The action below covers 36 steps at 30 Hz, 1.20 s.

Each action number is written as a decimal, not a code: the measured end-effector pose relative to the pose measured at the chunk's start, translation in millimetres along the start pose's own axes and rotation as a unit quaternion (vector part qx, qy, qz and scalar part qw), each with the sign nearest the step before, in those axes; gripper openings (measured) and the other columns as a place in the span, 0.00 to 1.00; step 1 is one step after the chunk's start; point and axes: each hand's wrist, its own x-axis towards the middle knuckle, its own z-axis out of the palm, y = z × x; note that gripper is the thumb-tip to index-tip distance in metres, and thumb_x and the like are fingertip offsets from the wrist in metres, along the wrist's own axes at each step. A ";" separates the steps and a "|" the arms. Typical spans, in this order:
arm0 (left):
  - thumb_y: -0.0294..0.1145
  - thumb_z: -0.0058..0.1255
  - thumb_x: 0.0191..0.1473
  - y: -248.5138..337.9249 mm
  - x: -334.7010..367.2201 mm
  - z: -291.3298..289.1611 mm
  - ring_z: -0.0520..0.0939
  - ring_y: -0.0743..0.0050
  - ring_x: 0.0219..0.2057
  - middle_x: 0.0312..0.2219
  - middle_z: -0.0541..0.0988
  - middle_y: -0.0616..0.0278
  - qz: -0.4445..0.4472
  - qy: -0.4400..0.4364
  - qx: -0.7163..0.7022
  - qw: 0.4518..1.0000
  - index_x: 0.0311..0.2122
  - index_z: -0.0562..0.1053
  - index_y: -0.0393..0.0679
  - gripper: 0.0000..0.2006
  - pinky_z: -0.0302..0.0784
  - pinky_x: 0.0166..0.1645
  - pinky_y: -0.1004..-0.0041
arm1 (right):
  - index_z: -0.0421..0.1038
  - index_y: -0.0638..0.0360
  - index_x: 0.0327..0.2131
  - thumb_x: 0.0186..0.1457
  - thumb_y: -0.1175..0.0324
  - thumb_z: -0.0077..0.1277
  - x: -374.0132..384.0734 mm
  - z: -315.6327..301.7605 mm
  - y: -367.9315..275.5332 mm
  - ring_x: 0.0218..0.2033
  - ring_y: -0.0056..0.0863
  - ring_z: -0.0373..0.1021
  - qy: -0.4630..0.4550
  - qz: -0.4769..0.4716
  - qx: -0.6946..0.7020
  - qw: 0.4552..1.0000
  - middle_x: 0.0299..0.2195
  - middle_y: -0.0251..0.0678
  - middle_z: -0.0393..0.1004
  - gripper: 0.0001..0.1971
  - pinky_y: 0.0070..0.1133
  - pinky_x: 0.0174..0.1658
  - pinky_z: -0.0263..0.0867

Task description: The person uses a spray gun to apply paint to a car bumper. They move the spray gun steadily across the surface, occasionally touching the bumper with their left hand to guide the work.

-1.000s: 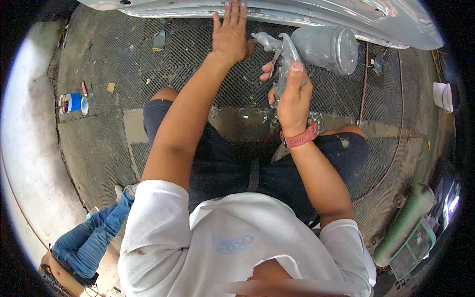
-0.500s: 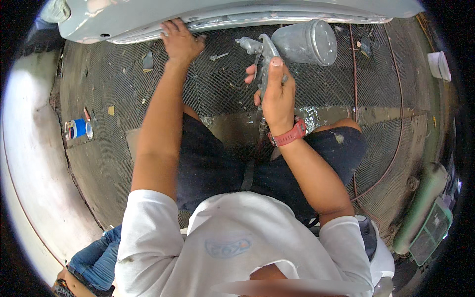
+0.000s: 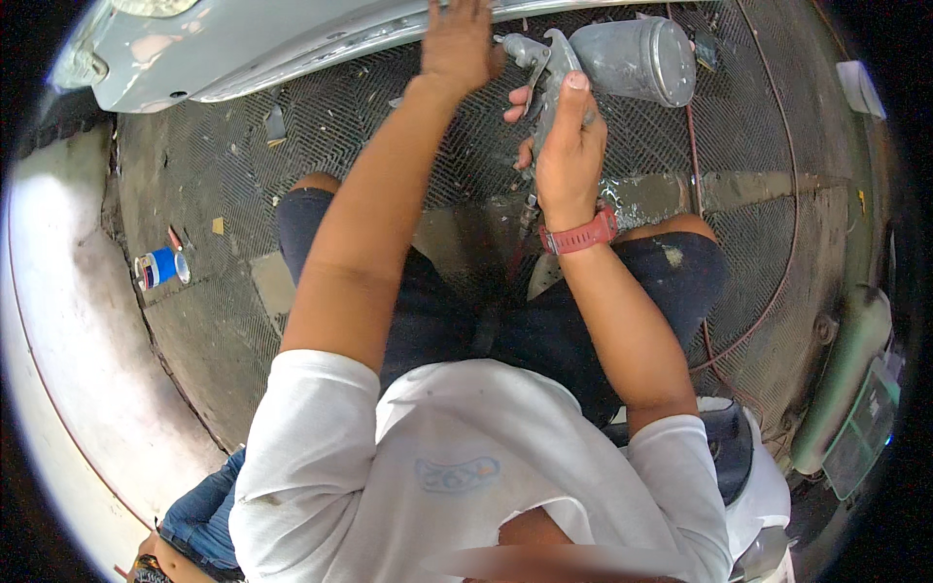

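At the top of the head view runs a pale grey, patchy vehicle panel point(image 3: 262, 44). My left hand point(image 3: 457, 44) reaches up to its lower edge, fingers extended flat against it, the fingertips cut off by the frame. My right hand point(image 3: 571, 160) grips the handle of a metal spray gun point(image 3: 561, 68), thumb up along its back and fingers around the trigger side. The gun's grey cup point(image 3: 637, 60) points to the right, while its nozzle faces left, close beside my left hand. A red watch point(image 3: 583, 231) is on my right wrist.
A reddish hose point(image 3: 789, 194) curves over the ridged floor mat point(image 3: 379, 136) on the right. A blue-and-white can point(image 3: 157, 269) lies at left by a white surface. A green tank point(image 3: 850, 379) stands far right. Another person's jeans point(image 3: 204, 510) show at lower left.
My left hand has slid right along the panel's edge, nearer the spray gun. My right hand with the spray gun sits slightly higher and further right; the whole view has shifted a little.
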 end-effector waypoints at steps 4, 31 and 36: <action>0.51 0.65 0.58 -44.9 -10.5 -3.0 0.67 0.38 0.73 0.69 0.71 0.40 -0.075 0.014 -0.065 0.995 0.76 0.58 0.36 0.48 0.56 0.76 0.33 | 0.76 0.64 0.50 0.78 0.38 0.34 3.3 -7.2 -5.0 0.36 0.24 0.79 0.044 -0.027 0.010 0.999 0.39 0.38 0.83 0.35 0.21 0.23 0.68; 0.47 0.64 0.60 -7.2 -45.0 22.1 0.53 0.56 0.81 0.81 0.51 0.64 -0.035 -0.048 -0.061 0.996 0.82 0.46 0.58 0.52 0.47 0.80 0.34 | 0.76 0.65 0.50 0.77 0.39 0.37 22.8 1.0 14.8 0.29 0.25 0.79 0.010 0.071 0.028 0.997 0.33 0.39 0.81 0.34 0.21 0.18 0.68; 0.52 0.65 0.58 -56.0 -91.4 8.4 0.48 0.31 0.80 0.78 0.48 0.30 -0.116 -0.085 -0.004 0.990 0.79 0.46 0.31 0.57 0.43 0.79 0.34 | 0.75 0.64 0.50 0.76 0.37 0.38 23.6 3.4 11.4 0.31 0.25 0.80 0.003 0.066 0.023 0.998 0.36 0.41 0.83 0.34 0.21 0.19 0.67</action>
